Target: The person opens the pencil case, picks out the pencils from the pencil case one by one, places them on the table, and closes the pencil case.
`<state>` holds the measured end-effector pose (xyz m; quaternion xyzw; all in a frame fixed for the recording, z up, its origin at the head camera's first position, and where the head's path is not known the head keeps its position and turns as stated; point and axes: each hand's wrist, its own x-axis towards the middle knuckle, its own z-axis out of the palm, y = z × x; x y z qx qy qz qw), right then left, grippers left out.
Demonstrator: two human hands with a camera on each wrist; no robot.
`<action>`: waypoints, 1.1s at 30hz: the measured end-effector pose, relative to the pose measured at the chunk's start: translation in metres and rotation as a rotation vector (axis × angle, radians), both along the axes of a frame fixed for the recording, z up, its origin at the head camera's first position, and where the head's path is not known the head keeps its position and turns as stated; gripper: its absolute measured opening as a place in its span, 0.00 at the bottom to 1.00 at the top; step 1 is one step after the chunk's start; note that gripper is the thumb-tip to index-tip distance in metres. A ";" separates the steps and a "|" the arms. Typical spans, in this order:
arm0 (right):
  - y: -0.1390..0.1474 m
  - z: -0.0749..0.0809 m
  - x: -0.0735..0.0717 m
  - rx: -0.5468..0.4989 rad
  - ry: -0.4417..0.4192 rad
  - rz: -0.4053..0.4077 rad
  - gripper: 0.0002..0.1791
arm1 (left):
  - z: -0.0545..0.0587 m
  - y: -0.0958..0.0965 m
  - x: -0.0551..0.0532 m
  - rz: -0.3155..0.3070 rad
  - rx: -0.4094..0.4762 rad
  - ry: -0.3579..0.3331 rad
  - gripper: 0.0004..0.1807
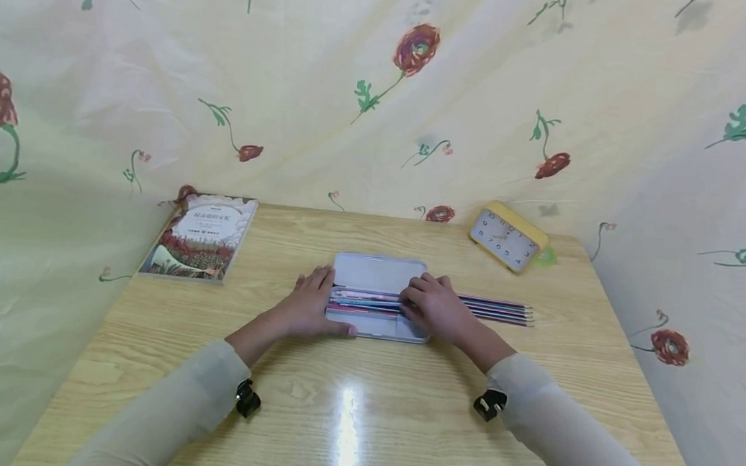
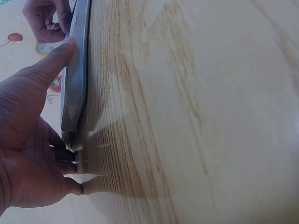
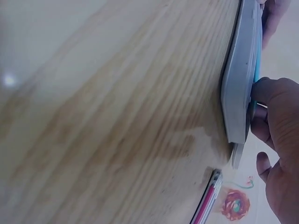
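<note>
An open pencil case (image 1: 380, 271), light grey, lies mid-table with its lid folded back; several pens and pencils (image 1: 361, 303) fill its tray. My left hand (image 1: 308, 306) spans the case's left end, with the thumb on the front rim and the other fingers stretched along the side. In the left wrist view those fingertips (image 2: 74, 186) come down at the tabletop. My right hand (image 1: 436, 306) reaches over the tray's right end with curled fingers. There it pinches a light blue pen (image 3: 258, 51), which lies along the case; the palm side hides part of the grip.
Several dark striped pencils (image 1: 497, 310) lie side by side just right of the case, partly behind my right hand. A yellow clock (image 1: 509, 237) stands at the back right. At the back left lies a book (image 1: 200, 239). A flowered cloth (image 1: 333, 64) hangs behind the wooden table (image 1: 295, 415).
</note>
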<state>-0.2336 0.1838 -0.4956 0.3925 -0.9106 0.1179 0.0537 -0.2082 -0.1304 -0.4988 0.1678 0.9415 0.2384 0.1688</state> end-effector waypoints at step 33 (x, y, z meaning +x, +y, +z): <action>-0.069 0.009 -0.008 0.080 0.079 0.054 0.05 | -0.001 -0.001 -0.001 0.010 0.004 -0.022 0.80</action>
